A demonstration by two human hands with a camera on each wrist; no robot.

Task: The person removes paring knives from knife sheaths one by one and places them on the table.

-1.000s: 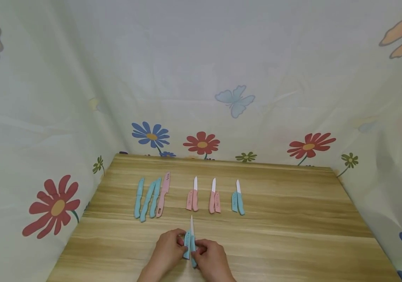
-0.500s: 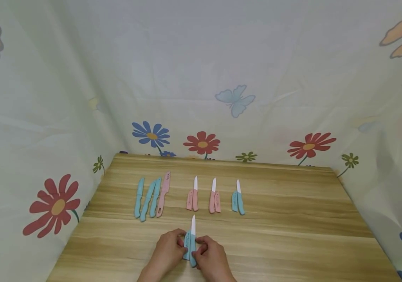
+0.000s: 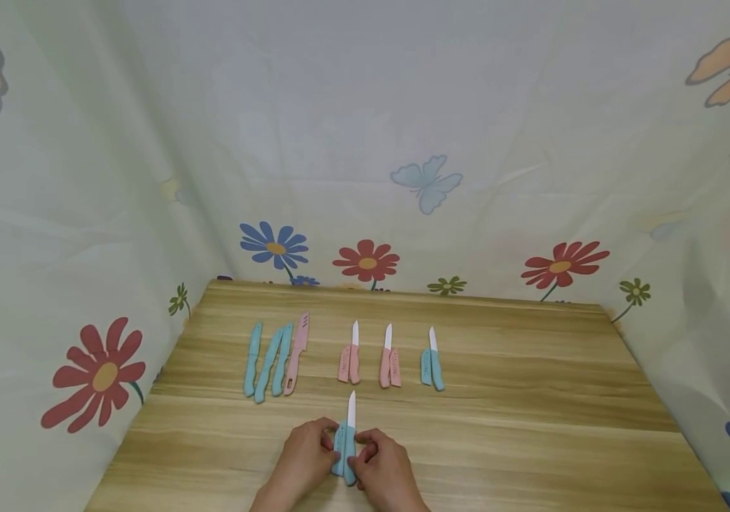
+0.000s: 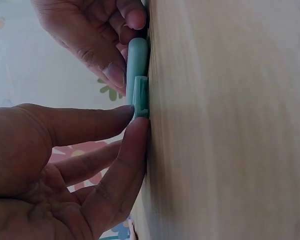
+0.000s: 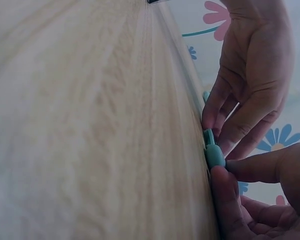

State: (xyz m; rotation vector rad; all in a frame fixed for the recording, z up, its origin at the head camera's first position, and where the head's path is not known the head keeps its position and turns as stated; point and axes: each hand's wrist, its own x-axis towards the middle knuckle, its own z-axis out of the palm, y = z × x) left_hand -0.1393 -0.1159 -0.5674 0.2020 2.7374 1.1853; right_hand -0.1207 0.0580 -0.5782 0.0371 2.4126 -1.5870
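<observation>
Near the front of the table, a paring knife (image 3: 350,453) with a light-blue handle lies with its white blade pointing away from me. Right alongside its handle, on the left, is a light-blue blade sheath (image 3: 339,444). My left hand (image 3: 307,451) pinches the sheath between thumb and fingers. With thumb and fingers, my right hand (image 3: 386,468) pinches the knife handle. In the left wrist view the sheath's open end (image 4: 141,95) shows beside the rounded handle (image 4: 137,56), both close on the tabletop. The right wrist view shows the handle's end (image 5: 215,156) between right thumb and finger.
At the back left lie several sheathed knives, including a blue one (image 3: 253,359) and a pink one (image 3: 297,353). Two pink knives (image 3: 355,364) (image 3: 385,368) and one blue knife (image 3: 436,370) lie bare-bladed beside their sheaths. Flower-printed cloth (image 3: 339,107) encloses the wooden table (image 3: 531,398).
The knife has turned from nearly edge-on to flat, its tip shifting slightly right. The sheath has slid a little toward me against the handle. Both hands stay nearly in place.
</observation>
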